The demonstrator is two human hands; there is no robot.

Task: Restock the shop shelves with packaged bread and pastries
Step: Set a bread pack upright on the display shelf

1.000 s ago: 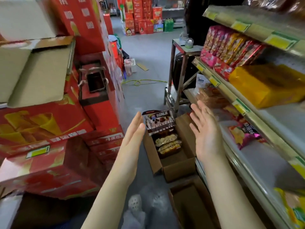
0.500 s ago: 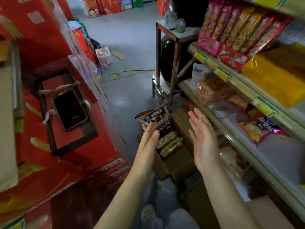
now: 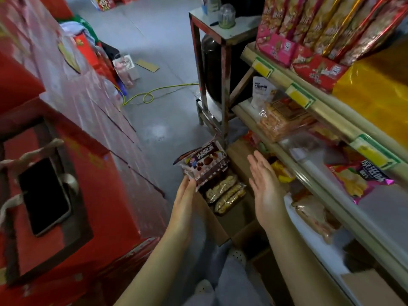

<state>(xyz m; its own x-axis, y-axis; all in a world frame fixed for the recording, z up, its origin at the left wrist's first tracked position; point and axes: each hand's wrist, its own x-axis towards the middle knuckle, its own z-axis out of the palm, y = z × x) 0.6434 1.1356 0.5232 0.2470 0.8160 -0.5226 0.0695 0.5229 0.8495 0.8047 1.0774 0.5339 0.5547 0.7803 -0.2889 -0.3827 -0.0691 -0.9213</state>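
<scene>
Narrow aisle between red cartons [image 3: 99,173] and shelves [image 3: 335,122], open cardboard box [image 3: 238,153] midway.

Carton [image 3: 237,226] between boxes [image 3: 92,151] and shelves [image 3: 326,180]

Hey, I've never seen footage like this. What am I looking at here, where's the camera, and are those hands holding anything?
No machine here: these are a person's two bare hands, filmed by one wide-angle camera worn on the head, looking forward and down. The left hand touches the edge of a brown-and-white pastry pack with straight fingers; the right hand is open and apart from it. Nothing is gripped yet. The pack stands in an open cardboard box on the floor, above clear bread packs. Shop shelves with snacks run along the right.
</scene>
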